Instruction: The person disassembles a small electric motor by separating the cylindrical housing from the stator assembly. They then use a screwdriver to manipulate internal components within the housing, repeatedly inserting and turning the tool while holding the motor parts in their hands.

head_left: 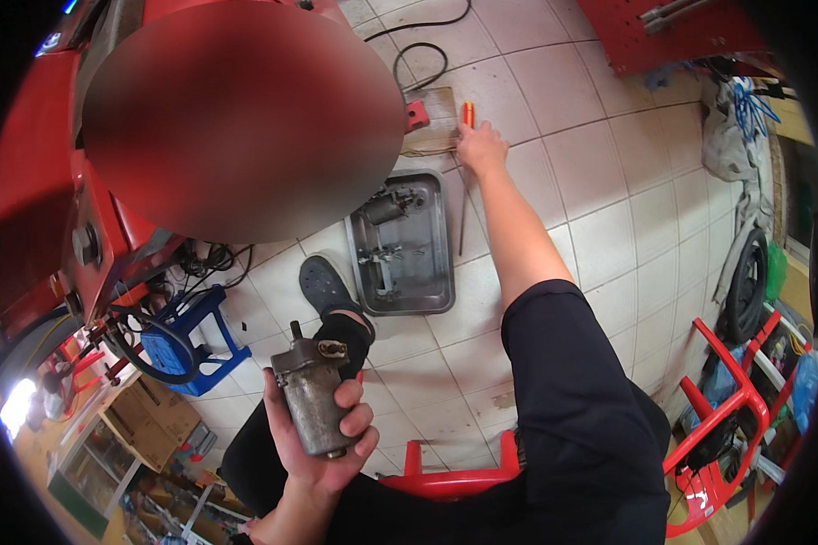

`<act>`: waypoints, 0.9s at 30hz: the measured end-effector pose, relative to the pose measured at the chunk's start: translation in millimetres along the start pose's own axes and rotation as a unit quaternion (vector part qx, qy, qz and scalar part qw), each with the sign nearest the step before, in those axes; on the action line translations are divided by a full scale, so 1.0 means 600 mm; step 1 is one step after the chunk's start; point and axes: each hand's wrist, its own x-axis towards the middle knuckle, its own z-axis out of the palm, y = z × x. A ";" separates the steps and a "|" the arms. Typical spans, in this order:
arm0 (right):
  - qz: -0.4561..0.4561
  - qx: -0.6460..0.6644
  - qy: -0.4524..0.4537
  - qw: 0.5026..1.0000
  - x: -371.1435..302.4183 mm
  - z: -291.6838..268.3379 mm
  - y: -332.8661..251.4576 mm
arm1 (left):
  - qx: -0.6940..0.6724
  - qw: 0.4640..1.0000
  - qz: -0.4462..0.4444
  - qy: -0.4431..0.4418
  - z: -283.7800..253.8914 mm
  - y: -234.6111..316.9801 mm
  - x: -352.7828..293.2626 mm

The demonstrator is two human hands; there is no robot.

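My left hand (323,445) is wrapped round a worn grey cylindrical motor (314,409), tilted upright with its short shaft at the top and a lug beside it. Far ahead, my right hand (483,147) reaches down to the floor, its fingers closed on a long screwdriver (468,113). The red and yellow handle shows beyond the fingers, and the thin dark shaft points back toward me. Between my hands stands a grey metal tray (446,245) with a dark cylindrical part (389,207) and several small metal parts (384,263) inside.
A cardboard piece (436,109) with a red item (416,114) lies beside the screwdriver. Blue stool (200,343) left, red plastic chair (736,409) right, my shoe (325,283) beside the tray. A blurred oval hides much of the red machinery (36,163).
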 end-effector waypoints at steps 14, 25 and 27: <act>0.196 0.383 0.099 0.897 -0.147 -0.008 -0.002 | 0.058 0.998 0.013 -0.011 -0.023 -0.024 -0.025; -0.108 0.440 0.085 0.887 -0.453 -0.536 -0.165 | 0.150 0.975 0.117 -0.113 -0.085 -0.034 -0.016; -0.213 0.418 0.168 0.867 -0.562 -0.630 -0.182 | 0.134 0.974 0.133 -0.124 -0.077 -0.038 -0.047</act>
